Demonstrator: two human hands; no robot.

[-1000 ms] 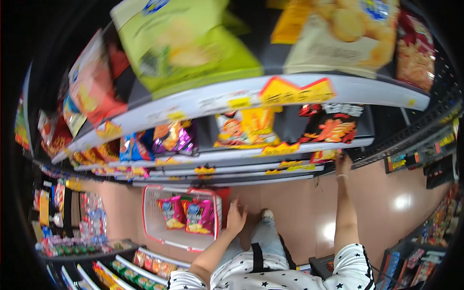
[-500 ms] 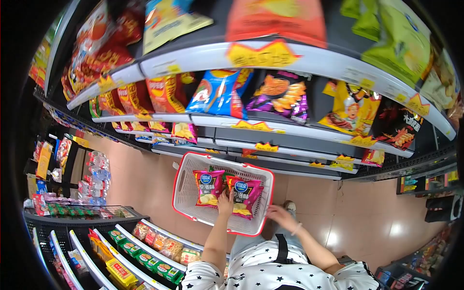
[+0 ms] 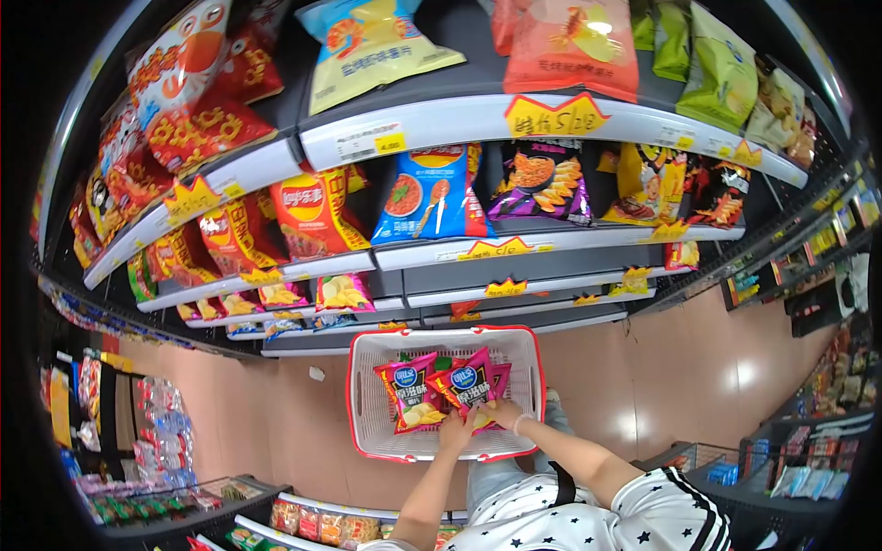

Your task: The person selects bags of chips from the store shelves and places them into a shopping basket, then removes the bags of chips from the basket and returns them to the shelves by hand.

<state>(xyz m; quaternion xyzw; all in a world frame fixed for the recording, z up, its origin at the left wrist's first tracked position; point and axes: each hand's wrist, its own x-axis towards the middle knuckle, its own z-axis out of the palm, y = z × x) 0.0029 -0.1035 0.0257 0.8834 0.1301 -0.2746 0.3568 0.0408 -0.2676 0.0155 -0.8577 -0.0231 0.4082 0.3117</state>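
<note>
A white shopping basket (image 3: 368, 404) with a red rim is in front of me, below the shelves. In it lie pink-purple bags of potato chips, a left chip bag (image 3: 407, 390) and a right chip bag (image 3: 467, 378); another pink edge shows behind the right one. My left hand (image 3: 455, 429) is closed at the lower edge of the right bag, close to the left bag. On that bag's lower right corner, my right hand (image 3: 501, 415) has its fingers closed. Both hands nearly meet, and their fingertips are partly hidden. Something green (image 3: 443, 364) shows behind the bags.
Shelves (image 3: 395, 257) of snack bags curve across the front, with a blue chip bag (image 3: 427, 193) and yellow price tags. Bottled drinks (image 3: 163, 427) stand on the left. Packaged food (image 3: 322, 525) fills a low shelf near me. Tiled floor (image 3: 643, 386) extends to the right.
My right hand has moved from the basket's right rim onto the right chip bag. My left hand has shifted to that bag's lower edge. The view has turned, and the basket appears squarer to me.
</note>
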